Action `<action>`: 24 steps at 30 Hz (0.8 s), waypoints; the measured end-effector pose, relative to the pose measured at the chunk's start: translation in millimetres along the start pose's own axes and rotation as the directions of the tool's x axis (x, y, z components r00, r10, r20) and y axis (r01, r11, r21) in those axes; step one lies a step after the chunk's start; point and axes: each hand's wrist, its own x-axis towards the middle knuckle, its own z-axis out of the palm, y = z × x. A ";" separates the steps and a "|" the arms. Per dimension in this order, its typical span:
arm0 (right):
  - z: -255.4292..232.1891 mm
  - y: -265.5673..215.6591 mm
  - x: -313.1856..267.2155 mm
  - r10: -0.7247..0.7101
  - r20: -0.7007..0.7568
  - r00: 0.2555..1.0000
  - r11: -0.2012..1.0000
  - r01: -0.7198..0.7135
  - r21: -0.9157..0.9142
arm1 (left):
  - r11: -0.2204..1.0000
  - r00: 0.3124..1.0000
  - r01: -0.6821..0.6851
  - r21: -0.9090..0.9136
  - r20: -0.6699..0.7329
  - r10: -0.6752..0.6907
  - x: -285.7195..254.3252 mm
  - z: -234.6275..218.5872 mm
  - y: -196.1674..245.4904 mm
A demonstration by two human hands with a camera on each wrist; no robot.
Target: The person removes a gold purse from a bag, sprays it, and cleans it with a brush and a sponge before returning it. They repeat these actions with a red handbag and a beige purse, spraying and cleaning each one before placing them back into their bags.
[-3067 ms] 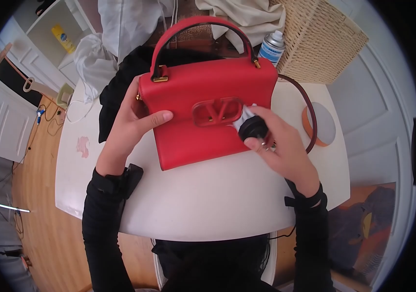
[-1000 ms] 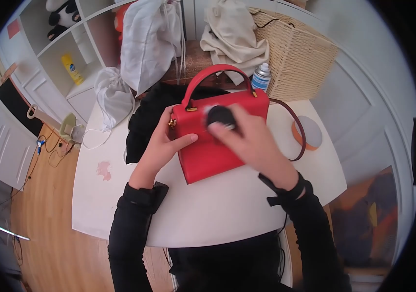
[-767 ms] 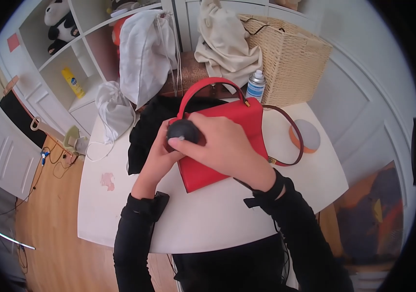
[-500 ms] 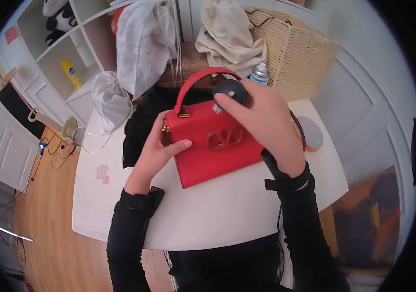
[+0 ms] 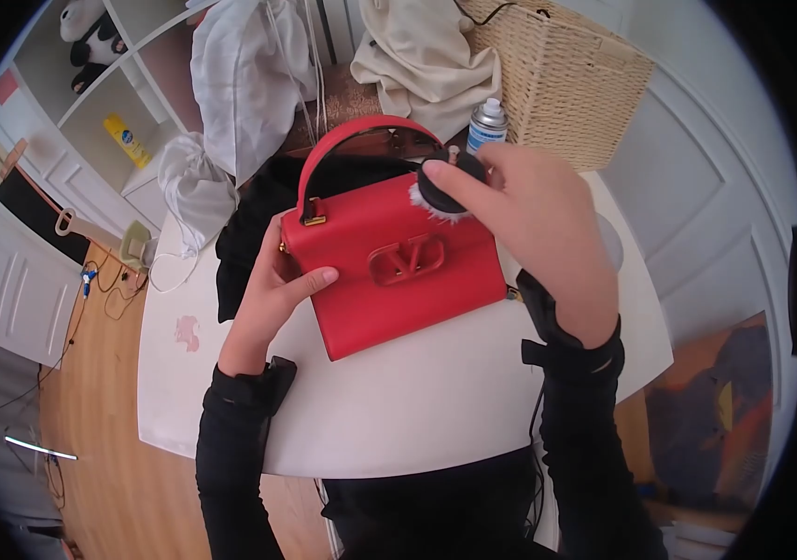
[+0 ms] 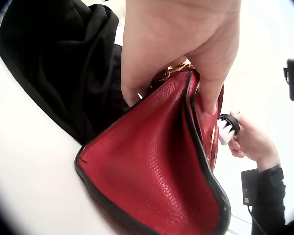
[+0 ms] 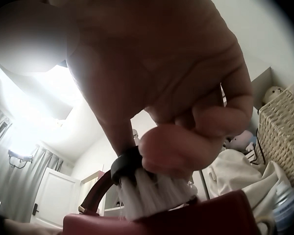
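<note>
A person braces a red handbag (image 5: 352,322) on a white table (image 5: 380,415), its front toward the near edge, roughly midway between the left and right edges, while a dark-backed brush (image 5: 440,191) works at the right of its top. The left hand (image 5: 263,303) is clamped on the bag's left end, thumb on the front; the right hand (image 5: 548,219) pinches the brush between thumb and fingers, its white bristles (image 7: 152,198) appearing to meet the top panel. Good results would probably call for light, even strokes, using the bristle tips alone and sparing the surface from the brush's hard rim. Around the handle (image 5: 356,131), short passes that skirt the gold fitting (image 5: 314,220) look safer than sweeps across it; the raised V emblem (image 5: 408,263) likely wants a gentler dab into its recesses. A steady left grip should prevent rocking, though a heavy thumb could mark the front. The black cloth (image 5: 244,238) bunched beside and behind the bag is best left outside the brush's path.
</note>
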 end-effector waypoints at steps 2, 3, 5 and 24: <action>1.9 3.5 0.5 0.007 -0.008 1.000 1.000 -0.007 0.021 | 1.000 1.000 -0.005 0.004 -0.005 0.005 -0.2 0.6 -0.4; 2.6 5.6 2.2 0.012 0.010 1.000 0.999 -0.012 0.033 | 1.000 1.000 -0.008 -0.001 -0.006 0.008 -0.3 1.2 -1.4; 2.2 9.8 7.3 0.020 0.039 0.999 0.998 -0.023 0.056 | 1.000 1.000 -0.017 -0.010 -0.005 0.017 0.8 0.8 -1.7; -8.3 40.0 27.8 0.148 0.189 0.971 0.936 -0.199 0.290 | 0.999 1.000 -0.025 -0.027 0.019 0.025 -2.0 0.6 -0.7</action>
